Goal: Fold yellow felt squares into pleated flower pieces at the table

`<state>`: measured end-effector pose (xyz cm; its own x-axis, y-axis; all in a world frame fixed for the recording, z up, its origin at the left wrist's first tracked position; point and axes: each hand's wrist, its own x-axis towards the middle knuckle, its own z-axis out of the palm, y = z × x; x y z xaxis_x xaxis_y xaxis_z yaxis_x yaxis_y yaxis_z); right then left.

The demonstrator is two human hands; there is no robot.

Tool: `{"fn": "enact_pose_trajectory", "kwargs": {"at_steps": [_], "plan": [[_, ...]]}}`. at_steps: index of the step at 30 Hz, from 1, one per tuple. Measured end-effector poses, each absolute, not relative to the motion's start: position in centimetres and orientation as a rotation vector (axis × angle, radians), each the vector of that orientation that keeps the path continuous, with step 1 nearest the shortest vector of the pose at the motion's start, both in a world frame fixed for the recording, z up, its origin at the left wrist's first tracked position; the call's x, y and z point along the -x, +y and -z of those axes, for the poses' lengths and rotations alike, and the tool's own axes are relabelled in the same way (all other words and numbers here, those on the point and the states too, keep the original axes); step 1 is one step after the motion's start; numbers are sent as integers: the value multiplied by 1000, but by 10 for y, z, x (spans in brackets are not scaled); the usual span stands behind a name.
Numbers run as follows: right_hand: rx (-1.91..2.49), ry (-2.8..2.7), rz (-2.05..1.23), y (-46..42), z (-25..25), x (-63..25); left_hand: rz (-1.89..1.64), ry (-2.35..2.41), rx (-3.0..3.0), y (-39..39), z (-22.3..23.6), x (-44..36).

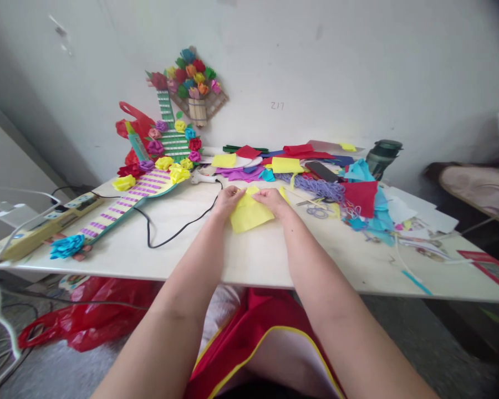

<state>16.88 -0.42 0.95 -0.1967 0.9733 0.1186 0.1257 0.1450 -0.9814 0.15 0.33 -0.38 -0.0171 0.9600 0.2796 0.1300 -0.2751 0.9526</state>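
Left hand point(228, 201) and right hand point(275, 201) both closed, fingers pinching the far edge of a yellow sheet point(250, 215) held over the middle of the worktop point(258, 263). Black cable point(148, 235) lies to the left; purple string bundle point(316, 186) lies far right of the sheet.

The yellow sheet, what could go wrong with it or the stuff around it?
The yellow sheet might tear or crease, since the left hand and right hand both pinch its upper edge and it looks thin. Also, the left hand could snag the black cord looping across the table beside it.
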Motion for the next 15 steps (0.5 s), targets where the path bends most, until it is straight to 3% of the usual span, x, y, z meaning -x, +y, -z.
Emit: {"fn": "enact_pose_trajectory", "kwargs": {"at_steps": [15], "plan": [[1117, -1494, -1195, -6, -13, -170, -1321, 1363, -1737, 0, -1, -1]]}}
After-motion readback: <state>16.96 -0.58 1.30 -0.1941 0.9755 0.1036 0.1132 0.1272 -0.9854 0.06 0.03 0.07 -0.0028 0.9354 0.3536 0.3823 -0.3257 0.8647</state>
